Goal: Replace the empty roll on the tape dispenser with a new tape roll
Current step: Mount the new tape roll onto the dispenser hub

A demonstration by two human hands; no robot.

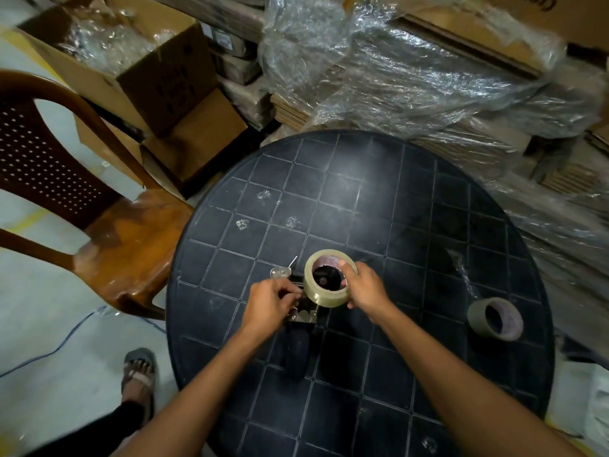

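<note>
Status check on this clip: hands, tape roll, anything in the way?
Right hand gripping new tape roll over the dispenser. Left hand pinching at the dispenser frame. Empty roll lies aside to the right. Nothing obstructing.

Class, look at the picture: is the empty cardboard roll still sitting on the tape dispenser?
No, the empty roll lies apart on the table, while the right hand holds the new tape roll over the dispenser.

A black table [412, 199] is gridded with pale lines; the roll [324, 281] is clear-yellowish, the chair [108, 232] brown.
</note>
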